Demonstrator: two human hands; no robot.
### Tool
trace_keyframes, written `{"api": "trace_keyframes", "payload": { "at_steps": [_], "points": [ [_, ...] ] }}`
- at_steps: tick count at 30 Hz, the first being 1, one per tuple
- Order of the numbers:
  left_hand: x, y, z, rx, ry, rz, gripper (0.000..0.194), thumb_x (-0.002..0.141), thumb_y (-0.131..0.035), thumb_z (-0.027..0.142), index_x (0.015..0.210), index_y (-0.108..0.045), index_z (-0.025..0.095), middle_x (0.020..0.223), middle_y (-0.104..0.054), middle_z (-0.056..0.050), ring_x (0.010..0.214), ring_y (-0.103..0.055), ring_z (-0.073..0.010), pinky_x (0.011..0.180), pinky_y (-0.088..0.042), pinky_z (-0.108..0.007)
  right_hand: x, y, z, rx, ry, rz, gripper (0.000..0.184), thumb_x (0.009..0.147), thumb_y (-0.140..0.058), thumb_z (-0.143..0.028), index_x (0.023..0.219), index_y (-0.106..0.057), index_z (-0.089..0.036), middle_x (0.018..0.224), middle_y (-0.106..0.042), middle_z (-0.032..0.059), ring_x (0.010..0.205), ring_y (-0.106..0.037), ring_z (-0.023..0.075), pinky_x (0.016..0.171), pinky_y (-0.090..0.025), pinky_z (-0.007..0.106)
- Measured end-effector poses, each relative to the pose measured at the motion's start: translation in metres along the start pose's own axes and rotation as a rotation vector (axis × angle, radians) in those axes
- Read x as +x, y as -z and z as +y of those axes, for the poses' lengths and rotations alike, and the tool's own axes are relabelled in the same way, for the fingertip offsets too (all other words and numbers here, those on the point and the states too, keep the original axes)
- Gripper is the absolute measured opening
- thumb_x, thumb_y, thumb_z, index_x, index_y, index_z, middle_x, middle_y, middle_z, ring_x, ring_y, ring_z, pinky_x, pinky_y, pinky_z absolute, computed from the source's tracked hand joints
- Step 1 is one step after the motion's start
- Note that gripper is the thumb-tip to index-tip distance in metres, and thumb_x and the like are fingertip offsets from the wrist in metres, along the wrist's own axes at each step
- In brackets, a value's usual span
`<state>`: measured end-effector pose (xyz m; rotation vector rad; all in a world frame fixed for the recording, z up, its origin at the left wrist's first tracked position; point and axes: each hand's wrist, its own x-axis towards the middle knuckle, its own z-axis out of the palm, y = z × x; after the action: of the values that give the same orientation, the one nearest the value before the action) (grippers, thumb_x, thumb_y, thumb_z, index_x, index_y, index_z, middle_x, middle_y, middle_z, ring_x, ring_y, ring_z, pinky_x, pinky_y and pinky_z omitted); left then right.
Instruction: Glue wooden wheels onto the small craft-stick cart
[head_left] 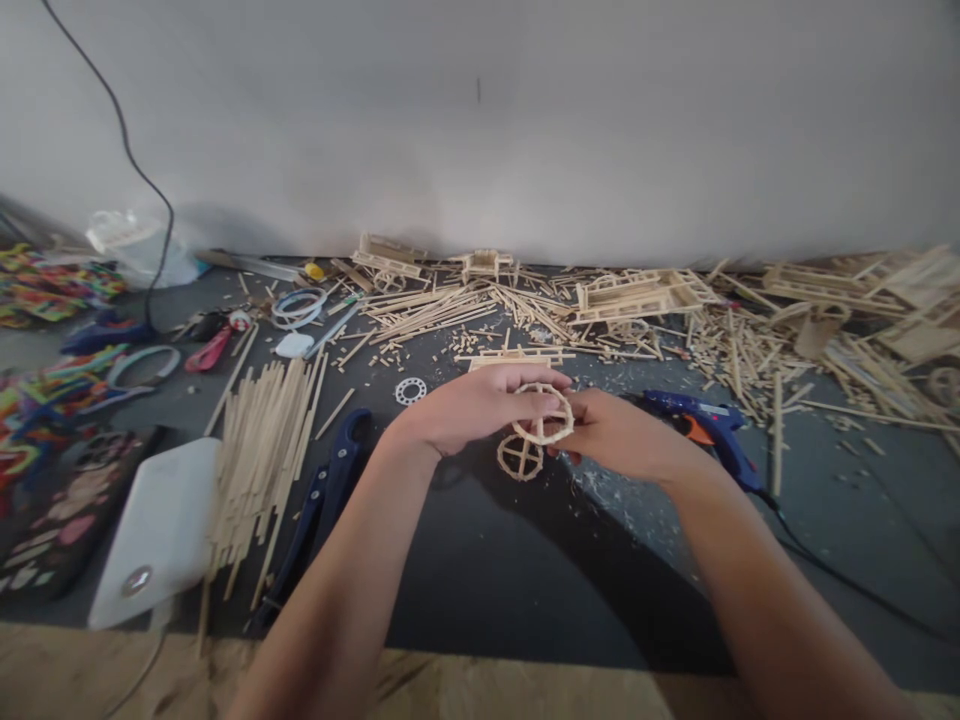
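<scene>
Stick wheel (544, 414), pinched btwn left hand (469, 405), right hand (619, 435)

Left arm: your bare forearm reaches forward from bottom centre, angling right.
Left hand (472, 405): palm down, fingers curled, fingertips pinched closed and meeting the other hand.
Right arm: your forearm enters from the lower right, angling left.
Right hand (619, 435): fingers closed in a pinch, touching the left fingertips.
</scene>
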<state>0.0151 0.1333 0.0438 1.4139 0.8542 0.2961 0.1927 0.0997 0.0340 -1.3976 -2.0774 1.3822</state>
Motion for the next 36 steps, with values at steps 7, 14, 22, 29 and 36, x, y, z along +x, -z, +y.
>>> {"api": "trace_keyframes", "payload": {
  "at_steps": [7,14,22,29,36],
  "points": [
    [0.0011,-0.0012,-0.0006,-0.024,0.000,-0.005,0.041,0.077,-0.059,0.044,0.114,-0.059,0.026,0.117,-0.060,-0.007,0.100,-0.058,-0.0207,0.084,-0.045,-0.036,0.0007,0.0000,0.0018,-0.020,-0.020,0.002,0.023,0.079,-0.052,-0.038,0.065,-0.057,-0.020,0.059,-0.054,-0.0024,0.056,-0.047,0.0120,0.052,-0.034,0.024],
    [0.0004,-0.0007,0.0011,-0.031,0.001,-0.021,0.042,0.077,-0.059,0.043,0.115,-0.058,0.025,0.115,-0.061,-0.007,0.098,-0.059,-0.0190,0.083,-0.046,-0.034,0.0007,-0.0003,0.0030,0.005,-0.012,-0.007,0.020,0.079,-0.052,-0.036,0.068,-0.058,-0.021,0.060,-0.055,-0.0023,0.056,-0.049,0.0123,0.052,-0.035,0.025],
    [-0.0004,-0.0012,0.0020,0.007,0.000,-0.011,0.041,0.076,-0.058,0.046,0.112,-0.059,0.027,0.121,-0.058,-0.005,0.105,-0.056,-0.0220,0.088,-0.044,-0.036,0.0015,-0.0012,0.0047,-0.005,-0.036,-0.011,0.021,0.080,-0.052,-0.038,0.070,-0.059,-0.020,0.061,-0.055,-0.0019,0.055,-0.049,0.0118,0.053,-0.036,0.025],
    [-0.0023,-0.0015,0.0037,0.076,-0.016,0.036,0.039,0.077,-0.057,0.045,0.112,-0.060,0.030,0.123,-0.058,-0.003,0.106,-0.056,-0.0231,0.087,-0.045,-0.036,0.0026,-0.0019,0.0037,0.003,-0.010,-0.010,0.013,0.078,-0.052,-0.029,0.070,-0.059,-0.020,0.064,-0.057,-0.0016,0.057,-0.050,0.0118,0.053,-0.036,0.023],
    [-0.0032,-0.0001,0.0037,0.108,-0.063,0.049,0.035,0.078,-0.056,0.045,0.110,-0.060,0.032,0.125,-0.056,0.000,0.107,-0.055,-0.0214,0.086,-0.045,-0.033,0.0034,-0.0028,0.0049,-0.004,-0.008,0.000,0.015,0.079,-0.051,-0.030,0.069,-0.057,-0.021,0.062,-0.056,-0.0024,0.057,-0.050,0.0118,0.053,-0.036,0.024]
  ]
}}
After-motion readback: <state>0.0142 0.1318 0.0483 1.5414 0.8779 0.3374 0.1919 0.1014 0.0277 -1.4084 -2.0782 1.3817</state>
